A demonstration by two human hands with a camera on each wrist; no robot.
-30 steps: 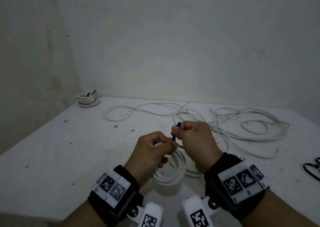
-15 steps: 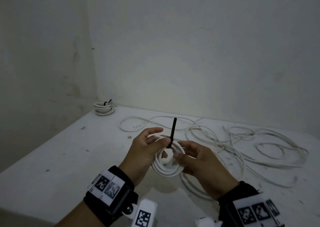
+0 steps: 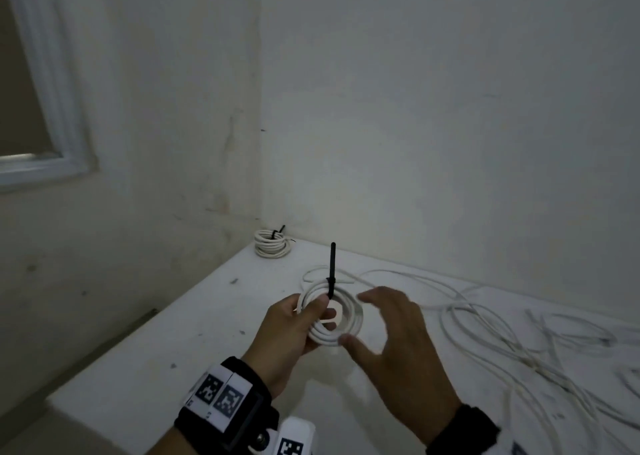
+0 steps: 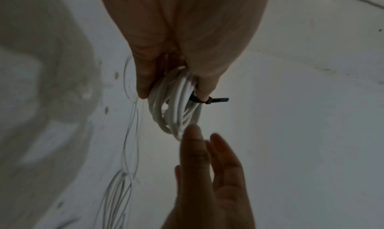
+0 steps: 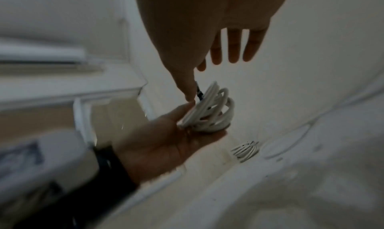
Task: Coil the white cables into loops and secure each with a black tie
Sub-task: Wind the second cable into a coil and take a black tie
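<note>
The left hand (image 3: pixel 290 333) holds a coiled white cable (image 3: pixel 341 331) above the white tabletop (image 3: pixel 145 354), thumb on the near face of the coil and fingers curled behind it. A black tie (image 3: pixel 331 271) is cinched around the top of the coil, its free tail standing straight up; in the left wrist view the tie (image 4: pixel 208 100) sits just past the thumb tip, its tail pointing away from the coil (image 4: pixel 176 104).

The right hand (image 3: pixel 398 343) is spread open just beside the coil, fingers straight and relaxed, holding nothing. In the head view its thumb tip is at the coil's lower edge, though whether it touches cannot be told. In the right wrist view, which is blurred, the right hand (image 5: pixel 218 40) hangs above the coil (image 5: pixel 209 111) resting in the left hand (image 5: pixel 166 142).

In the far corner of the tabletop lies 1 finished cable bundle (image 3: pixel 272 245), already bound with a black tie. To the right, loose white cables (image 3: pixel 502 326) sprawl in tangled loops across the surface. A white window frame (image 3: pixel 52 115) is set in the left wall.
</note>
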